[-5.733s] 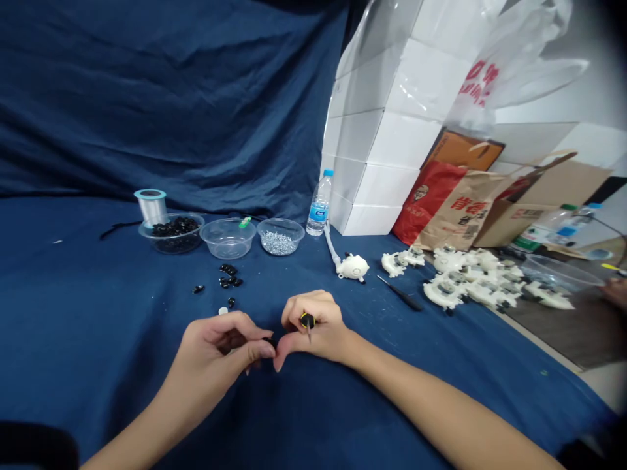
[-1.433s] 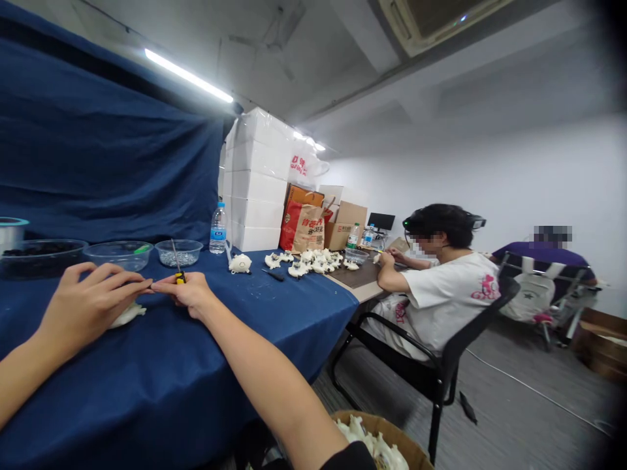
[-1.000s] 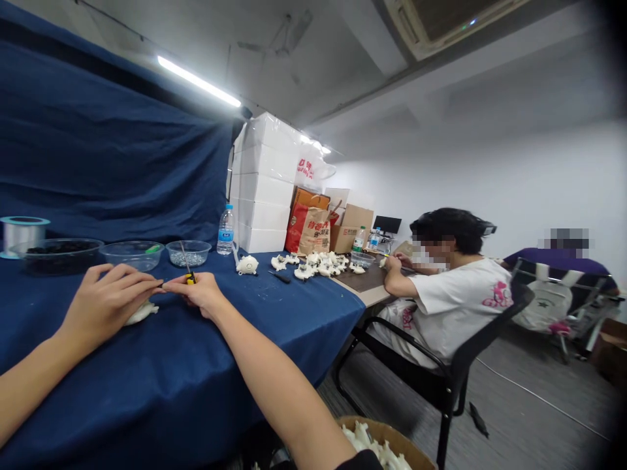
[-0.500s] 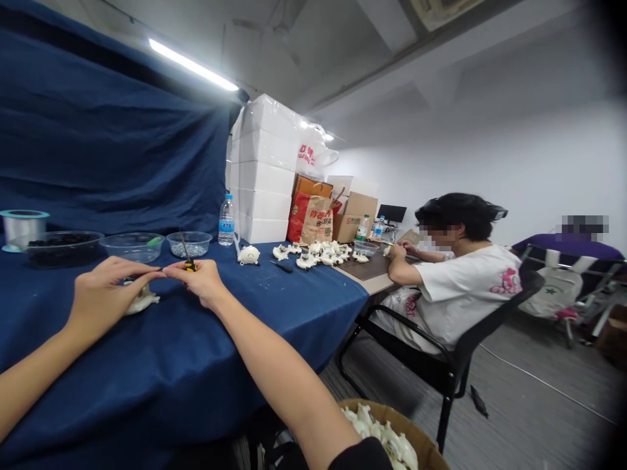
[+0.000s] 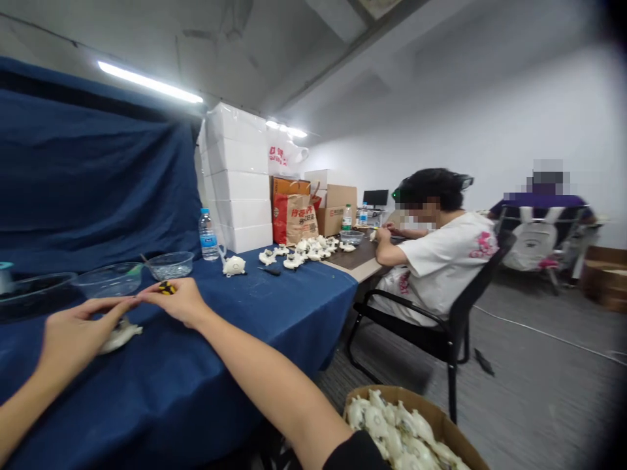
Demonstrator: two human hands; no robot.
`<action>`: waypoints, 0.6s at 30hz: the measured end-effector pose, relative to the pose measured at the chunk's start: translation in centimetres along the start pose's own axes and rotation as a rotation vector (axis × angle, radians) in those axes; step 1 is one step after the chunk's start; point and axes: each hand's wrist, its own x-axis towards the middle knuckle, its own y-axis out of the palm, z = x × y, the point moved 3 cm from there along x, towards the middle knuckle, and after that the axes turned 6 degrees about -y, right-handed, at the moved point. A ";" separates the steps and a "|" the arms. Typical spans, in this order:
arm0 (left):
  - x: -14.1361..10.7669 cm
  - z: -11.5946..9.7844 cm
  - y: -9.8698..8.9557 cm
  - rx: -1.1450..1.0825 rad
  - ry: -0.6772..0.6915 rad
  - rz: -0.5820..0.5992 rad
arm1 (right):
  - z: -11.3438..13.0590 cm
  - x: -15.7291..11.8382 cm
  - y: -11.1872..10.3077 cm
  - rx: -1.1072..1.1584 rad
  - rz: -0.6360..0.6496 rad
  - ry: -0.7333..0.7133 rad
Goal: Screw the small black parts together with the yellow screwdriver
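Head view: the right hand (image 5: 174,301) gripped a yellow-and-black screwdriver (image 5: 167,288) in curled fingers (image 5: 183,295) above the blue surface (image 5: 274,307). The left hand (image 5: 81,329) stretched its fingers (image 5: 110,307) toward the right hand, just above a white plastic part (image 5: 120,336); whether they pinched anything, you could not tell. A bowl of screws (image 5: 170,266) sat beyond the hands.

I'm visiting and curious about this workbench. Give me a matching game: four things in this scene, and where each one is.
Things:
1. Yellow-and-black screwdriver
2. White plastic part
3. Water bottle
4. Heap of white parts

Places:
A. Beside the stacked white boxes
B. In the right hand
C. In a cardboard box
D. On the blue cloth, by the left hand

Pairs: 1-B, 2-D, 3-A, 4-C
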 end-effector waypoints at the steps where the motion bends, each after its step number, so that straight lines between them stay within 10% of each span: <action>1: -0.1 -0.4 -0.1 0.001 0.006 0.040 | 0.1 0.1 0.1 0.003 -0.003 0.002; 9: 2.1 -1.6 0.4 0.008 0.138 0.186 | -0.6 3.0 0.4 0.106 -0.040 0.132; 18: 5.8 -2.1 -0.6 0.086 0.544 0.058 | -0.7 6.3 0.5 0.239 -0.006 0.383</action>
